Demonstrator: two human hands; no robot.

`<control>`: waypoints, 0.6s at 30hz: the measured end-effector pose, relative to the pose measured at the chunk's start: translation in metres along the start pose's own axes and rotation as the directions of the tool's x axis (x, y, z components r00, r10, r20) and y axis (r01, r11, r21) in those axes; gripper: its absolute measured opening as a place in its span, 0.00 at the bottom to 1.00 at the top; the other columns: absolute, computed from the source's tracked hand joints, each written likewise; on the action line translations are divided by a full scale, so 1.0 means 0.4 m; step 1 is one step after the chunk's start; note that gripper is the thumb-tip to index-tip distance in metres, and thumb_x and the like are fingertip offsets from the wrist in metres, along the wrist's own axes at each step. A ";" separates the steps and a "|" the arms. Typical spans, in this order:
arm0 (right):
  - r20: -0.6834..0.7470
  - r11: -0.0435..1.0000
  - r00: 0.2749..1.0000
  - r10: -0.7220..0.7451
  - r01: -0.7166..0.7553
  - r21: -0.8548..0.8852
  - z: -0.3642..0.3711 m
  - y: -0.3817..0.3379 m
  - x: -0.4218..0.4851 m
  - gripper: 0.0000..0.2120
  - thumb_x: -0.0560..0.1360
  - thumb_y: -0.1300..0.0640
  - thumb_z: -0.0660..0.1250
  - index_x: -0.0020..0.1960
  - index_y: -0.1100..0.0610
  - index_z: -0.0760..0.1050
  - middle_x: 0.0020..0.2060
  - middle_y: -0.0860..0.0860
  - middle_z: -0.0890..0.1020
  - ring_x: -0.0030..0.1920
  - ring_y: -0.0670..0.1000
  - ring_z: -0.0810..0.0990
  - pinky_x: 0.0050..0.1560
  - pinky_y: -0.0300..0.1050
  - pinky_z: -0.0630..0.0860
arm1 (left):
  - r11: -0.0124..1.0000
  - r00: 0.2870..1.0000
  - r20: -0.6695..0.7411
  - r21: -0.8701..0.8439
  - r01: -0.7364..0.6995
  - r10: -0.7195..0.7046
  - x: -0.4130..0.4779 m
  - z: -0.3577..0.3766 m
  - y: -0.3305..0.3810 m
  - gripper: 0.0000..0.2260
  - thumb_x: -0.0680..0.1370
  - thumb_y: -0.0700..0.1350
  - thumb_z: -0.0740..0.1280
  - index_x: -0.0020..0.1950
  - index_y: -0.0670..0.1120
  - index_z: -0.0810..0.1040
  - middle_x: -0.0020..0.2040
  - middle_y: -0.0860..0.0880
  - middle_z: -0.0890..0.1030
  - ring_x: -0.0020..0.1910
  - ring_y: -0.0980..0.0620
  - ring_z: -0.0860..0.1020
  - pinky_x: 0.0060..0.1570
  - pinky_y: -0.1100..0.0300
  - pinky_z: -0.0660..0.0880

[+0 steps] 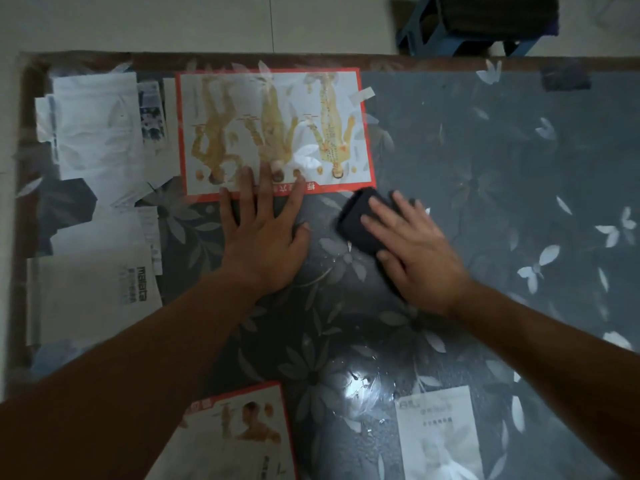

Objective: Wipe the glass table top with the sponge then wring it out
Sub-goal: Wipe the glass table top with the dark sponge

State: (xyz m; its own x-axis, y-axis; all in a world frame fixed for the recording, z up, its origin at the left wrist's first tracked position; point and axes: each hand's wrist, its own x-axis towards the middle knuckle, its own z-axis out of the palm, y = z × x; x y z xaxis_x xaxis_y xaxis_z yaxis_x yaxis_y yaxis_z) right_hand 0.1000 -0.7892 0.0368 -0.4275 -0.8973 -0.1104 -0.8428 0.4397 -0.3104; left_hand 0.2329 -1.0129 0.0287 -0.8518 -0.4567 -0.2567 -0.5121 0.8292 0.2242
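A dark, flat sponge [356, 216] lies on the glass table top [502, 174] near the middle. My right hand [412, 251] lies over the sponge's right part with fingers straight and spread, pressing it onto the glass. Much of the sponge is hidden under that hand. My left hand [266, 230] rests flat on the glass just left of the sponge, fingers spread, its fingertips over the lower edge of a red-bordered chart [277, 133] under the glass.
Papers and photos [100, 133] lie beneath the glass at the left, with more sheets [440, 438] near the front edge. The table's brown wooden frame [311, 60] runs along the far side. A blue stool [467, 26] stands on the floor beyond it.
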 end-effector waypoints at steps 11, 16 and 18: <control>-0.004 0.985 0.996 0.090 -0.090 -0.145 0.021 -0.034 -0.060 0.27 0.82 0.44 0.51 0.79 0.49 0.60 0.80 0.53 0.59 0.80 0.63 0.53 0.78 0.66 0.50 | 0.999 1.000 0.017 0.034 -0.009 0.008 0.000 -0.003 0.001 0.30 0.81 0.59 0.49 0.79 0.61 0.37 0.81 0.45 0.34 0.79 0.41 0.34 0.73 0.37 0.32; -0.215 0.798 0.776 0.593 -0.602 0.028 -0.006 0.026 0.027 0.29 0.81 0.43 0.47 0.81 0.49 0.57 0.81 0.54 0.55 0.80 0.63 0.50 0.79 0.63 0.48 | 0.999 0.999 0.023 0.041 -0.024 0.023 0.000 -0.005 0.000 0.30 0.81 0.59 0.49 0.79 0.62 0.38 0.81 0.45 0.34 0.79 0.41 0.34 0.73 0.37 0.32; -0.202 0.890 0.880 0.430 -0.450 -0.066 0.034 -0.073 -0.025 0.28 0.81 0.45 0.50 0.80 0.51 0.60 0.80 0.57 0.59 0.79 0.65 0.55 0.77 0.66 0.53 | 0.999 0.999 0.015 0.041 -0.033 0.033 -0.001 -0.001 -0.003 0.30 0.80 0.59 0.50 0.79 0.61 0.39 0.81 0.45 0.36 0.79 0.41 0.34 0.73 0.37 0.33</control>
State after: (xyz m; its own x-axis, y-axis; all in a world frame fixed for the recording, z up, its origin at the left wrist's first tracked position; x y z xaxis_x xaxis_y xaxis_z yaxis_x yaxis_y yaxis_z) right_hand 0.1334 -0.7937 0.0341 -0.8047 -0.5924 -0.0397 -0.5795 0.7982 -0.1641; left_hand 0.2337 -1.0138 0.0289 -0.8664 -0.4243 -0.2633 -0.4784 0.8564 0.1941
